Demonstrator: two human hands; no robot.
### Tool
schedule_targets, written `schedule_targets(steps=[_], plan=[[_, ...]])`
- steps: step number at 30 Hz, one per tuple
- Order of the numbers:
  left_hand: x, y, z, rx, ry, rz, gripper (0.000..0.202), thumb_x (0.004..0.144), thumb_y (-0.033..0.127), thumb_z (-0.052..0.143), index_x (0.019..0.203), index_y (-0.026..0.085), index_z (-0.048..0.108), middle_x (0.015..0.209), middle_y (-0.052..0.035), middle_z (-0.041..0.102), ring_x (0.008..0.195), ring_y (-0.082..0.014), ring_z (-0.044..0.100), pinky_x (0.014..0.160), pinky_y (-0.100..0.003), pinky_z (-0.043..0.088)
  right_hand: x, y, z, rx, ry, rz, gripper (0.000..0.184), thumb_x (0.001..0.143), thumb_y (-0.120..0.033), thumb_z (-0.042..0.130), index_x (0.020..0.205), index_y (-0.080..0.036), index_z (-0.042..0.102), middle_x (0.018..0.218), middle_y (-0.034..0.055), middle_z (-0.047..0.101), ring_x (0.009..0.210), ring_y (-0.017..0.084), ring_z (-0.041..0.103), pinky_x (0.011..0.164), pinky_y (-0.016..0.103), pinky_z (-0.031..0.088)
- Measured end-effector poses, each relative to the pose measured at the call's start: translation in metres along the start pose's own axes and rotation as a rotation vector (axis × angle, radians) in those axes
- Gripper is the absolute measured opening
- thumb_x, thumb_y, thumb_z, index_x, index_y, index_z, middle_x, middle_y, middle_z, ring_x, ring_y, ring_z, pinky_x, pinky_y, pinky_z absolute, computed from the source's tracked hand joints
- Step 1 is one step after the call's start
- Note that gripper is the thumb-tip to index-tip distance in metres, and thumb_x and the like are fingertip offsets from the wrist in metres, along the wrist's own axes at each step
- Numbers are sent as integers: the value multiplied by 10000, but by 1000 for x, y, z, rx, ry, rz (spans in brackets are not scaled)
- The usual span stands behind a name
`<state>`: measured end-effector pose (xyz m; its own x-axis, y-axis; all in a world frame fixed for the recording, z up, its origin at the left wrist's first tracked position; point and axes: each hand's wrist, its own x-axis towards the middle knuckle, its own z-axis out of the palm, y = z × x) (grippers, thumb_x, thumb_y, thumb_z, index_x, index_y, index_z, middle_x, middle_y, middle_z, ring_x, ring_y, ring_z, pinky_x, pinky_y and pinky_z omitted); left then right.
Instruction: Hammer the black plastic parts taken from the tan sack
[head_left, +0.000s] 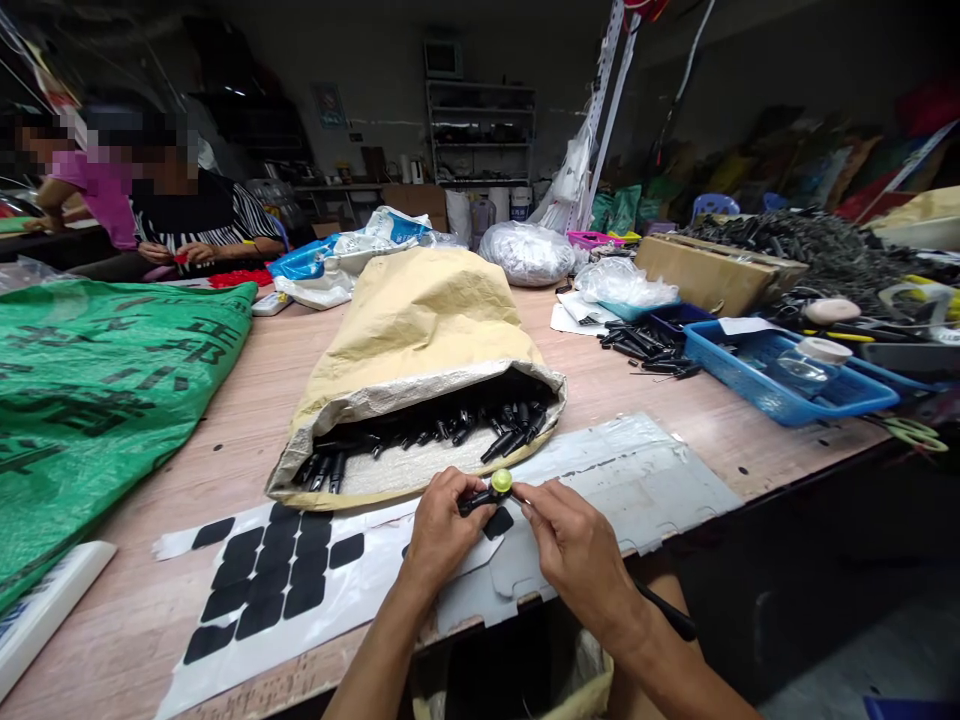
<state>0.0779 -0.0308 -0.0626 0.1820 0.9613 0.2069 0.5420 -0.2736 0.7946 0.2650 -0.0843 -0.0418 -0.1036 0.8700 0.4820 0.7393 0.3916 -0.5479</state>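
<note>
My left hand (442, 525) is closed around a small black plastic part (480, 498) with a yellow-green round cap (502, 481) at its end. My right hand (571, 540) is pinched at the cap side of the same part, fingertips touching it. Both hands hover over a white backing sheet (375, 590) near the table's front edge. The sheet carries several black rounded-square stickers (274, 575). Just behind the hands lies an open tan paper sack (420, 330) on its side, with several black parts (450, 430) spilling at its mouth.
A green woven bag (97, 390) covers the table's left. A blue basket (780, 375) holding a clear jar sits at right, with loose black parts (649, 350) and a cardboard box (712, 270) behind. Two seated people (150, 200) work at far left.
</note>
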Motion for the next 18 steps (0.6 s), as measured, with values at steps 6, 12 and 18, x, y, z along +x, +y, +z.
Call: schedule_targets(steps=[6,12,18], plan=[[-1,4,-2,34,12,13,117,752,171,728,859,214,708,861,-29,665,871,-229,626,800,-365,494,13,30,-20,-87,114,89,318,998,-219,478,1230,-244,693,1025,56,718,974,198,649,880,319,500],[-1,3,-3,40,-15,10,57,835,256,690,866,217,716,863,-33,659,874,-231,614,781,-358,472,41,84,-32,-471,108,262,281,928,-169,565,1135,-241,742,993,56,713,954,225,611,790,330,432],[-5,5,-6,26,-56,6,131,915,311,613,892,220,705,899,-38,661,926,-241,593,826,-379,443,41,107,-14,-603,109,264,295,932,-163,568,1176,-221,723,965,69,690,912,223,562,758,332,363]])
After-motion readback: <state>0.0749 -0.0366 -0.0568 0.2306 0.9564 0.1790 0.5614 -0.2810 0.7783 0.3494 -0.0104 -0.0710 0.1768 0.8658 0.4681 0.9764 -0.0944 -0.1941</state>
